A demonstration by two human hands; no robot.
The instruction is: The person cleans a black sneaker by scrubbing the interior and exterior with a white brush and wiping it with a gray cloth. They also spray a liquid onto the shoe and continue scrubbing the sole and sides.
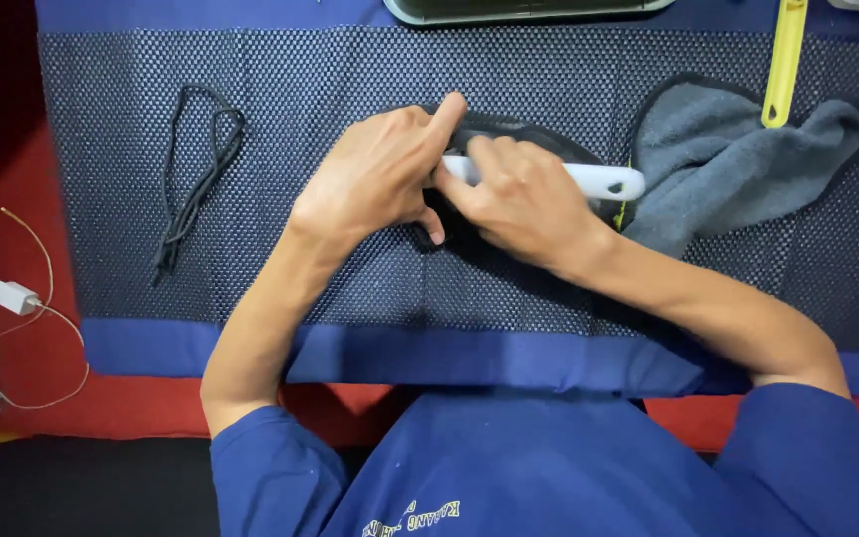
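Right hand (524, 199) fingers clamp the white brush handle (603, 180); left hand (375, 174) grips the black shoe (509, 129)

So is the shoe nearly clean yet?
Done: the black laces are out, lying on the mat. In hand: the left hand steadies the black shoe while the right hand works a white-handled brush. The grey towel lies beside it.

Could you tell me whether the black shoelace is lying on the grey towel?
No, the black shoelace lies on the dotted mat at the left, well apart from the grey towel at the right.
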